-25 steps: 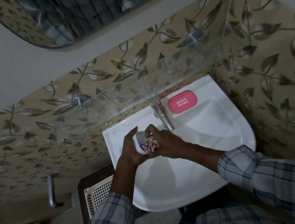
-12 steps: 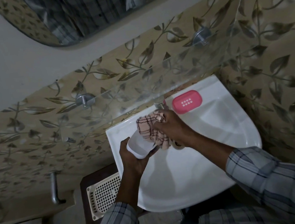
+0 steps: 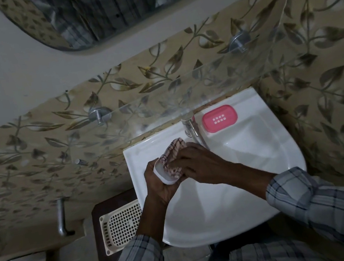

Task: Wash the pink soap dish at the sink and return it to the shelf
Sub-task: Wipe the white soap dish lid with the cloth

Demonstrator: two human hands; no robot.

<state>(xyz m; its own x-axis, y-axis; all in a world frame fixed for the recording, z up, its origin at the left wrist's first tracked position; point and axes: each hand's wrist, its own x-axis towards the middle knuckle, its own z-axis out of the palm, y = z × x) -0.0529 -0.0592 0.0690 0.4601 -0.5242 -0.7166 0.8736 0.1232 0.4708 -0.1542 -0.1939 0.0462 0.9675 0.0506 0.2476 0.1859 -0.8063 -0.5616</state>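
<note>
Over the white sink (image 3: 268,194), near its back left corner, the left hand (image 3: 162,186) cups a pale, whitish tray (image 3: 162,176) from below, fingers curled around its lower end. That tray is oblong, with its long axis running from lower left, by the palm, up and to the right toward the tap (image 3: 194,131); its hollow side is turned up toward the camera. The right hand (image 3: 197,162) presses a checked pink-and-white cloth (image 3: 174,156) into the hollow, fingers bunched and bent down on the fabric, thumb hidden. The cloth fills most of the tray and sticks out past its upper end.

A pink soap dish (image 3: 219,118) lies flat on the sink's back ledge, just right of the tap and apart from both hands. It is a rounded rectangle whose long axis runs almost left to right along the ledge, the right end a little higher in the view. A block of small white slots shows at its middle, facing up.

Above the basin a clear glass shelf (image 3: 235,67) crosses the leaf-patterned wall. Left of the sink, lower down, sits a cream perforated basket (image 3: 121,227). Both sleeves are grey plaid.
</note>
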